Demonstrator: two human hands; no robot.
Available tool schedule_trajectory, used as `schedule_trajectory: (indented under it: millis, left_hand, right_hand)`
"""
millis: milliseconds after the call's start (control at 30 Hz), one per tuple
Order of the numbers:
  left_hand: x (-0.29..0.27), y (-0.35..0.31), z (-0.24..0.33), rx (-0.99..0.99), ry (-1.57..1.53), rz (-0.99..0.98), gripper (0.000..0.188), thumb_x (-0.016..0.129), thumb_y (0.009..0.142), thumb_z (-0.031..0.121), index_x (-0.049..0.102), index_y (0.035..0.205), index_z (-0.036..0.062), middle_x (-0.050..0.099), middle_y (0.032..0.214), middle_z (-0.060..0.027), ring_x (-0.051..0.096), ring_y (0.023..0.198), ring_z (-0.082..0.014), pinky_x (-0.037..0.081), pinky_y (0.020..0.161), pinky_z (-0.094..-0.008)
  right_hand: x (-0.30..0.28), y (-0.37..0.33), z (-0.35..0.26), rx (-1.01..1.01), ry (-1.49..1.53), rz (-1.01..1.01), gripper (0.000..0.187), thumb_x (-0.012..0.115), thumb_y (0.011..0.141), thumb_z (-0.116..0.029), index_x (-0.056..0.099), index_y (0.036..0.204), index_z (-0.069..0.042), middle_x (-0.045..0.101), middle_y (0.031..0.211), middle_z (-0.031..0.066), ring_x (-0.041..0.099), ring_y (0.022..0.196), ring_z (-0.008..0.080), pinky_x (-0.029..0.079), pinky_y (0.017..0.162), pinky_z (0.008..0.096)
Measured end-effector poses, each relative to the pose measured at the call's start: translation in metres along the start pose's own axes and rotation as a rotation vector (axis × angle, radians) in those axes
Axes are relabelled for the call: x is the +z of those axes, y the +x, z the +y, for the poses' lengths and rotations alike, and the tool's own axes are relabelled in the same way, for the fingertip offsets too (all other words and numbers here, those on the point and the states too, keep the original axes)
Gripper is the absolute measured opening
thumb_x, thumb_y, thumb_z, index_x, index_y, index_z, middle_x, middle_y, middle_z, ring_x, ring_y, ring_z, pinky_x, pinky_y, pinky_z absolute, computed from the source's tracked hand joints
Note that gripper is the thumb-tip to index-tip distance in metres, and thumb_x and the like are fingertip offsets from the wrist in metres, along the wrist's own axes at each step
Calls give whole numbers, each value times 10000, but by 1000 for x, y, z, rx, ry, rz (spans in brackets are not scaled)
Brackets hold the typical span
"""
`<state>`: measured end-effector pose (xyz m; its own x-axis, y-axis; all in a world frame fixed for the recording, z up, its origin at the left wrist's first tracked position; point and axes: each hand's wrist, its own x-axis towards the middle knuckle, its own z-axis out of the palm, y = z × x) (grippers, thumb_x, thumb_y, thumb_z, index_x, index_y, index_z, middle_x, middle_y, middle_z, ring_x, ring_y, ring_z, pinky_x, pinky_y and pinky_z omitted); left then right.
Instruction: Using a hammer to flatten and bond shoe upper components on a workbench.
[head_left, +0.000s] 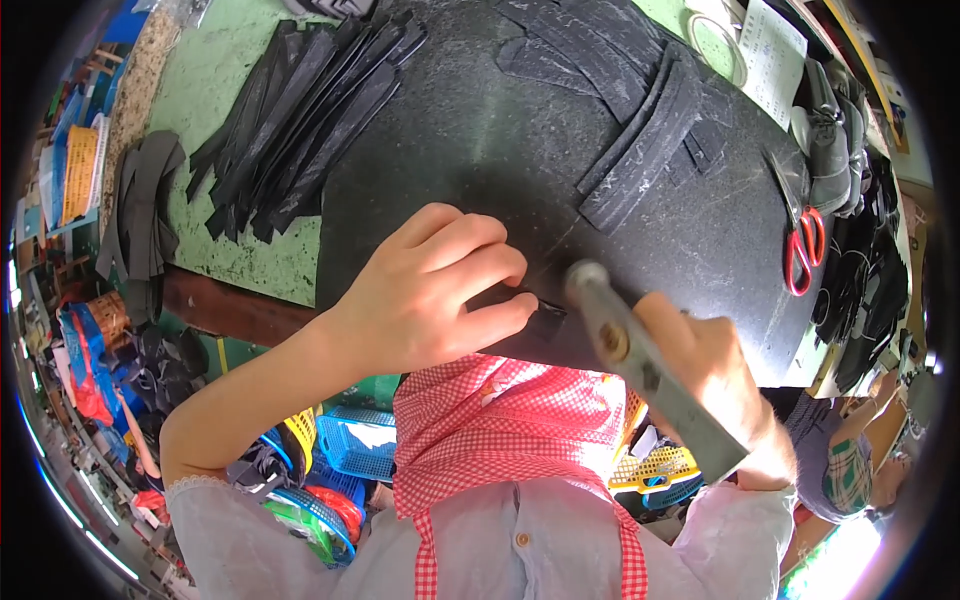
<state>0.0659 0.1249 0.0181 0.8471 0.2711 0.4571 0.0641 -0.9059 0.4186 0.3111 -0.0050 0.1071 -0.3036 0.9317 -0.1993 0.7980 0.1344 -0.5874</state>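
Observation:
My right hand (702, 365) is closed round a hammer (640, 365), whose metal head is raised above the near part of a black mat (440, 150). My left hand (440, 285) lies low over the mat's near edge, its fingers curled and pressed together on a dark strip (546, 320). Only a short end of that strip shows beside the fingertips; the rest is hidden under the hand. The hammer's face is a little to the right of these fingertips, apart from them.
Black strips (300, 120) lie fanned out at the far left, and more strips (640, 140) are piled at the far right. Red-handled scissors (803, 240) rest near the mat's right edge. Grey strips (145, 210) hang over the table's left edge. A blue basket (357, 440) stands below the table.

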Motion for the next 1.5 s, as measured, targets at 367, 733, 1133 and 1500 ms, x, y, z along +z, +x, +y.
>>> schedule_trajectory:
  millis: [367, 733, 1133, 1500]
  left_hand:
    - [-13, -8, -10, -122, -71, -58, 329, 869, 617, 164, 808, 936, 214, 663, 975, 26, 607, 975, -246, 489, 822, -408]
    - [-29, -29, -17, -110, 6, -3, 314, 882, 628, 163, 805, 928, 218, 647, 958, 42, 593, 946, -233, 472, 793, -404]
    - [-35, -40, -19, -175, 2, 29, 298, 890, 649, 163, 800, 927, 217, 645, 968, 38, 590, 939, -248, 456, 797, -405]
    - [-48, -56, -26, -247, 6, 10, 295, 880, 640, 177, 802, 919, 232, 664, 961, 44, 595, 948, -241, 450, 787, -402]
  right_hand:
    - [6, 19, -11, 14, 125, -179, 238, 644, 917, -53, 501, 1101, -6, 663, 819, 179, 707, 758, 404, 557, 650, 493]
    - [2, 44, -16, -25, 155, -130, 176, 640, 947, -84, 522, 1060, -17, 649, 798, 187, 702, 701, 360, 550, 589, 465]
    - [15, 61, -28, -106, 99, -119, 183, 636, 941, -75, 506, 1054, -16, 640, 780, 187, 698, 721, 408, 546, 591, 495]
    - [14, 79, -40, -55, 125, -216, 225, 613, 921, -10, 485, 1106, -26, 643, 799, 199, 700, 747, 416, 555, 648, 511]
